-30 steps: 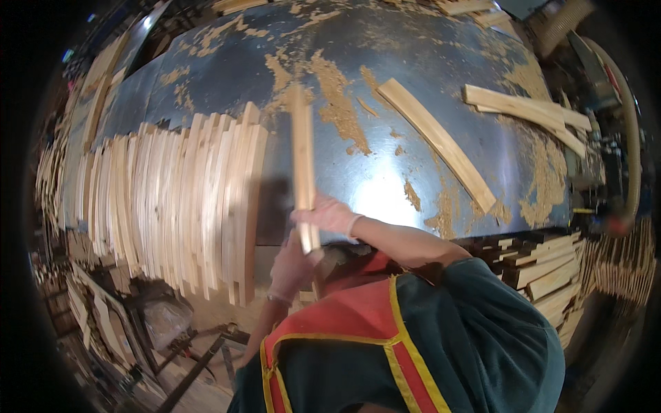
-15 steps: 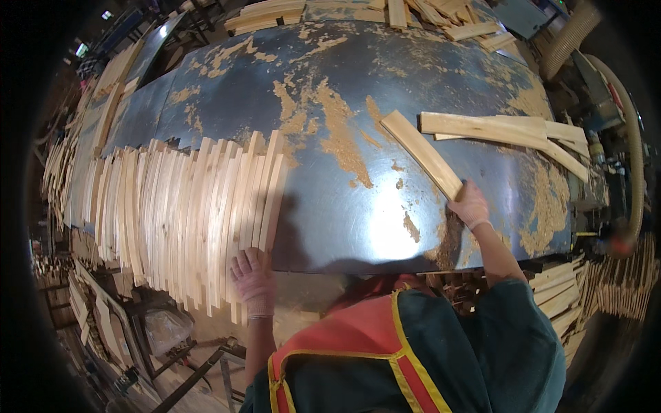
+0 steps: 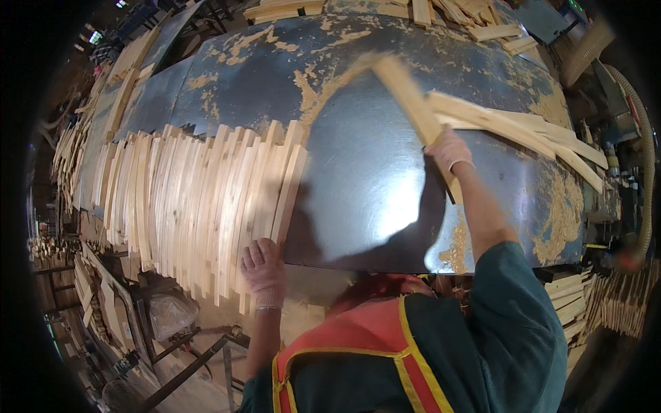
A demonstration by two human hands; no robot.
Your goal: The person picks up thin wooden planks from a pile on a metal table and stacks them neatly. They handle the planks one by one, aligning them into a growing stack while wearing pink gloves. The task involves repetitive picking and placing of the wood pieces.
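My right hand [image 3: 451,149], in a pale glove, grips a short wooden board [image 3: 407,96] near its lower part. The board slants across the dark metal tabletop [image 3: 361,151], its far end smeared by motion and touching sawdust. Beside it, a few wooden boards [image 3: 509,124] lie loosely crossed on the right. My left hand [image 3: 263,274], gloved too, rests with fingers stretched against the near ends of the rightmost slats. These belong to a long row of pale wooden slats [image 3: 186,206], packed side by side and overhanging the table's front edge.
Patches of sawdust [image 3: 561,213] cover the right and far parts of the table. More boards [image 3: 475,20] are heaped at the far edge. A ribbed hose [image 3: 644,158] hangs on the right. Stacked wood [image 3: 568,303] lies below the table, and a metal frame [image 3: 200,365] stands at lower left.
My right hand has swung the board away from me and leftward, leaving a wiped arc with sawdust pushed to its edge. My left hand stays at the slat ends.
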